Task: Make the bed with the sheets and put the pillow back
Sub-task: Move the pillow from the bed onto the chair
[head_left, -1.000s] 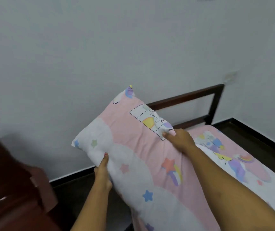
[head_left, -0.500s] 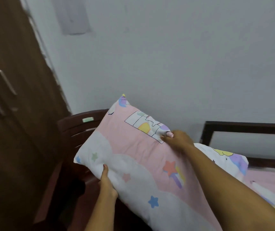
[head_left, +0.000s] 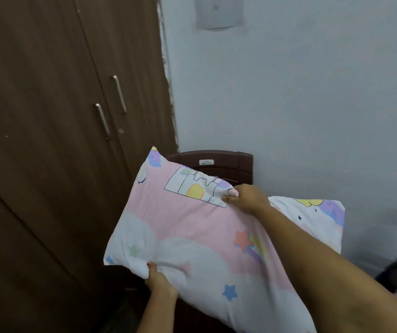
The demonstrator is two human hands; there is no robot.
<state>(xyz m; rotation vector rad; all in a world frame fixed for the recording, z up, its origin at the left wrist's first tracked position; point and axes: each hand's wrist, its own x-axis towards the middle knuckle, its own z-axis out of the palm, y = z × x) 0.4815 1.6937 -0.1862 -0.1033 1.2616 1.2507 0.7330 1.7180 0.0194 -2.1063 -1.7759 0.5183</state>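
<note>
Pillow: in front of me, between my two hands, before the chair.
My left hand: grips the pillow's near lower edge.
My right hand: pinches its far upper edge.
Chair: behind the pillow, against the wall, just right of the wardrobe.
Wardrobe: fills the left side.
Second pillow: behind my right arm, right of the chair.

Person's arms, head view. Forearms bare up to the frame edge. Left grip — thumbnail painted dark red. Right grip — thumbnail painted pale pink, glossy.
</note>
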